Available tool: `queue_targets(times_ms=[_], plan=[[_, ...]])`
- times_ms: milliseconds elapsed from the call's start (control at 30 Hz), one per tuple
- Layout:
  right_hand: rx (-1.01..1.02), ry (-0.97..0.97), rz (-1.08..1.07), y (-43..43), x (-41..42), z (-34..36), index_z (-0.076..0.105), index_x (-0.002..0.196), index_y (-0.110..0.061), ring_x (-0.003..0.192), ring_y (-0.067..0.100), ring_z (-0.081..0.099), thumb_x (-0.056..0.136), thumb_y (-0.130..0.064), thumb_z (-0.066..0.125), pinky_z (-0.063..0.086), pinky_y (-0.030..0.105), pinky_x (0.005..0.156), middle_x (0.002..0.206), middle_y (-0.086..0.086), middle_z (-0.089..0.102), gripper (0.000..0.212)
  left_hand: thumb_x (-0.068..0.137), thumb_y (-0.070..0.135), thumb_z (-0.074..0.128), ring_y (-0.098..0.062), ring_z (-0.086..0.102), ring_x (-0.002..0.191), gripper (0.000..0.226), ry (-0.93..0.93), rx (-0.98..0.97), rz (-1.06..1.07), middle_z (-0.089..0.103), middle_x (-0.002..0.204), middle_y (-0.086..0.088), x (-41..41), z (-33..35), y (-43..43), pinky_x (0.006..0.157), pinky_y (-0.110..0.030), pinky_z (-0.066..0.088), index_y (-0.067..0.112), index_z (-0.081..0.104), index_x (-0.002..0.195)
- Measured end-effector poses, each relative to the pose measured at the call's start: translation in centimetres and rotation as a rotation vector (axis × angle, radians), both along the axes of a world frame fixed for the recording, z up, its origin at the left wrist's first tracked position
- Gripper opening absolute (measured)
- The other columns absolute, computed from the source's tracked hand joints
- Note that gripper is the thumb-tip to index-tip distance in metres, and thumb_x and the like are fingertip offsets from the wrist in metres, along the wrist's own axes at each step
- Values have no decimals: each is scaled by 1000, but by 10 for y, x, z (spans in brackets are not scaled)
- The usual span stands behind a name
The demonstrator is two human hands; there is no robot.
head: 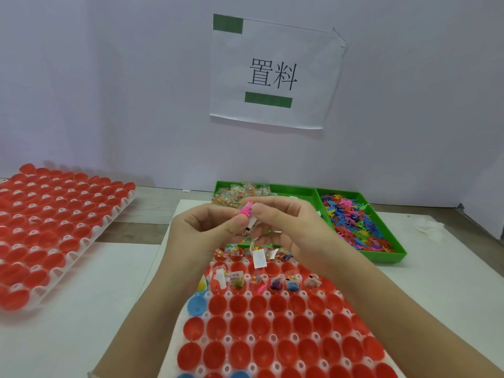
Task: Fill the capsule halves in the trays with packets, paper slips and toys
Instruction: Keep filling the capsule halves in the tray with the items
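My left hand [207, 227] and my right hand [286, 225] meet above the far end of the near tray [272, 339] of red capsule halves. Between their fingertips they pinch a pink toy [245, 210] and a white paper slip [252, 222]; which hand holds which I cannot tell. The tray's two far rows hold packets, slips and toys, with one slip [259, 259] standing up. The nearer rows of red halves show nothing inside. A few blue halves [196, 305] sit at the tray's left edge.
A green three-part bin [392, 255] stands behind the tray: clear packets [234, 195] on the left, colourful flat toys [351, 222] on the right. A second tray of red halves [49, 227] lies at the left. A paper sign [272, 75] hangs on the wall.
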State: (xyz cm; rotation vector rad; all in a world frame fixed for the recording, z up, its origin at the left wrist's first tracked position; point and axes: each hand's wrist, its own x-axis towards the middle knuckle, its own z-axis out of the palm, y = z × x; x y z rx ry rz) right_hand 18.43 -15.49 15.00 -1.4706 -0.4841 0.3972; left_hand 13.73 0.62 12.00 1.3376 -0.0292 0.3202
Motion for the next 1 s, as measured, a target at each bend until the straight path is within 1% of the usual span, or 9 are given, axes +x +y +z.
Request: queue_targets(times_ms=[133, 300, 433, 533, 667, 800, 867, 933, 1000], plan=[[-317, -243, 41, -12, 7, 19, 75, 97, -11, 85, 22, 72, 82, -19, 74, 60, 31, 69, 93, 10, 74, 17, 54, 34, 82, -16, 70, 63, 24, -5, 108, -39, 74, 72, -6, -2, 2, 0, 59, -19, 55, 20, 78, 73], [-376, -237, 168, -32, 10, 27, 75, 94, -7, 79, 23, 73, 82, -13, 74, 58, 26, 67, 86, 14, 74, 13, 57, 29, 81, -23, 72, 67, 23, -17, 140, -145, 74, 76, -11, -4, -2, -11, 63, -24, 58, 18, 78, 77], [-333, -240, -29, -72, 16, 8, 77, 84, -15, 72, 17, 71, 80, -13, 74, 57, 24, 65, 80, 9, 75, 5, 54, 30, 81, -22, 73, 73, 33, -7, 136, -131, 76, 81, -9, -4, -8, -19, 65, -22, 58, 20, 78, 85], [-514, -216, -205, -112, 24, -17, 76, 83, -15, 71, 20, 69, 83, -11, 73, 59, 35, 69, 80, 11, 74, 4, 55, 29, 80, -19, 73, 76, 30, 2, 94, -83, 76, 85, -5, 0, -12, -14, 65, -20, 57, 23, 78, 84], [-705, -181, -220, -135, 21, -50, 75, 79, -17, 68, 17, 68, 84, -13, 74, 57, 27, 58, 77, 5, 75, 6, 55, 21, 78, -13, 70, 72, 20, -3, -96, 36, 73, 75, 3, 10, -17, -3, 70, -21, 58, 24, 77, 75], [-807, -231, -233, -133, 24, -67, 75, 77, -19, 57, 6, 65, 82, -14, 75, 52, 20, 51, 70, -3, 72, 8, 63, 20, 76, -5, 67, 71, 14, -56, -29, 202, 72, 72, 9, 14, -21, 7, 72, -16, 56, 29, 75, 73], [-864, -252, -217, -130, 27, -72, 76, 81, -14, 56, 3, 63, 82, -14, 75, 54, 24, 54, 70, -3, 71, 2, 71, 14, 75, -5, 67, 71, 16, -84, -5, 222, 72, 72, 9, 15, -21, 10, 71, -15, 55, 29, 74, 75], [-909, -294, -204, -127, 28, -76, 76, 84, -11, 60, 4, 61, 82, -16, 75, 56, 30, 64, 72, -3, 70, 5, 76, 8, 73, -5, 66, 71, 21, -99, 7, 232, 72, 73, 10, 17, -22, 12, 71, -15, 54, 29, 74, 76], [-921, -318, -193, -125, 28, -77, 76, 85, -12, 65, 4, 61, 81, -17, 77, 55, 28, 69, 74, -4, 70, 7, 77, 6, 73, -4, 66, 70, 24, -108, 19, 242, 72, 72, 10, 18, -23, 12, 70, -14, 54, 29, 74, 75]])
